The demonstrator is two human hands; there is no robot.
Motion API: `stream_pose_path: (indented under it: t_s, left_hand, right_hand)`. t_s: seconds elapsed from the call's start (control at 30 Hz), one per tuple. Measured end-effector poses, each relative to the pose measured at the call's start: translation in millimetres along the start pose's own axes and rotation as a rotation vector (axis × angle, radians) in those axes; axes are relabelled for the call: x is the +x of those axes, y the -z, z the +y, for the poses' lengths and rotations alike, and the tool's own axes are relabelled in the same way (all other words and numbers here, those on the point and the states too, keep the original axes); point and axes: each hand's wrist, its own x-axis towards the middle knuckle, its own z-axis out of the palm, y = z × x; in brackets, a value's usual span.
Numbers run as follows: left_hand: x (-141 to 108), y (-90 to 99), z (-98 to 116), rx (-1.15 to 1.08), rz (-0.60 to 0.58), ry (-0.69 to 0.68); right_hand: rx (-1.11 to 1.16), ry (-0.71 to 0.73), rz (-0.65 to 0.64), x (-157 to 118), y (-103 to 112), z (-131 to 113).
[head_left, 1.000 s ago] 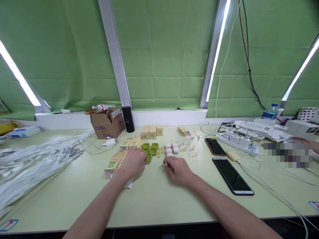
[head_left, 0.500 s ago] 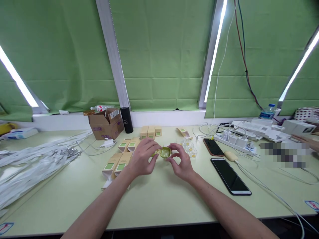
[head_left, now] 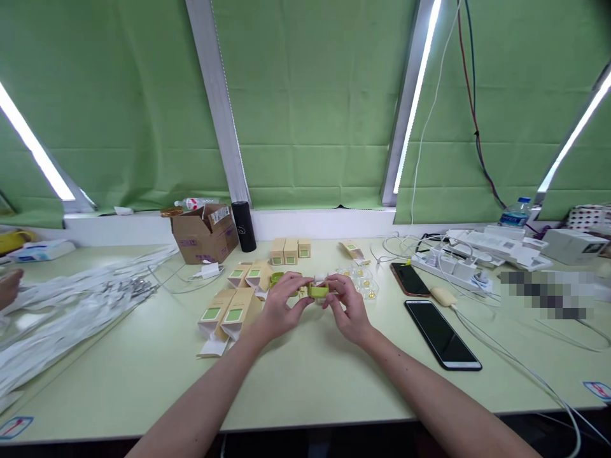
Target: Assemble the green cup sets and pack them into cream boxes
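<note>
A small green container (head_left: 318,291) is held between my two hands over the table. My left hand (head_left: 285,305) pinches its left side and my right hand (head_left: 350,306) grips its right side; something clear and small shows at its top, too small to make out. Another green piece (head_left: 277,278) lies just behind my left hand. Open kraft boxes with green labels (head_left: 240,313) lie left of my left hand. Behind my right hand is a clear plastic tray (head_left: 367,283) with small gold-coloured items in it.
Several closed kraft boxes (head_left: 291,250) stand behind. A cardboard box (head_left: 203,238) and black cylinder (head_left: 244,227) are at the back left. White straps (head_left: 86,305) cover the left side, with another person's hand (head_left: 9,287) there. Two phones (head_left: 443,334), a power strip (head_left: 451,272) and cables lie right.
The green container has tilted so its side faces me. My left hand has moved slightly right, uncovering the green piece behind it. Another person's hand has appeared at the far left.
</note>
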Motion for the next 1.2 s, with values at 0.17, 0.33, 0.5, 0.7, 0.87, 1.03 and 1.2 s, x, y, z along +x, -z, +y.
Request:
stream_pose_path:
  t_s: [0.17, 0.33, 0.5, 0.7, 0.87, 1.03, 1.2]
  left_hand:
    - [0.2, -3.7, 0.7, -0.147, 0.031, 0.318]
    - [1.6, -4.4, 3.0, -0.243, -0.023, 0.475]
    - [3.5, 0.0, 5.5, -0.162, -0.108, 0.4]
    - [3.2, 10.0, 4.9, 0.064, -0.086, 0.085]
    - [2.2, 10.9, 10.1, 0.262, -0.244, -0.111]
    - [0.9, 6.7, 6.0, 0.25, -0.257, -0.153]
    - [3.6, 5.1, -2.1, 0.033, -0.031, 0.062]
  right_hand:
    - [-0.085, 0.038, -0.064, 1.1, 2.3, -5.2]
    - [-0.128, -0.038, -0.042, 1.9, -0.6, -4.9]
    - [-0.062, -0.105, -0.034, 4.5, 1.1, -7.1]
    - [0.007, -0.153, -0.048, 6.2, 8.5, -8.0]
    - [0.007, -0.129, -0.076, 5.8, 9.0, -0.5]
    - [-0.112, -0.024, -0.064, 6.2, 7.5, -1.5]
    - [-0.204, 0.028, -0.042, 7.2, 10.1, -4.2]
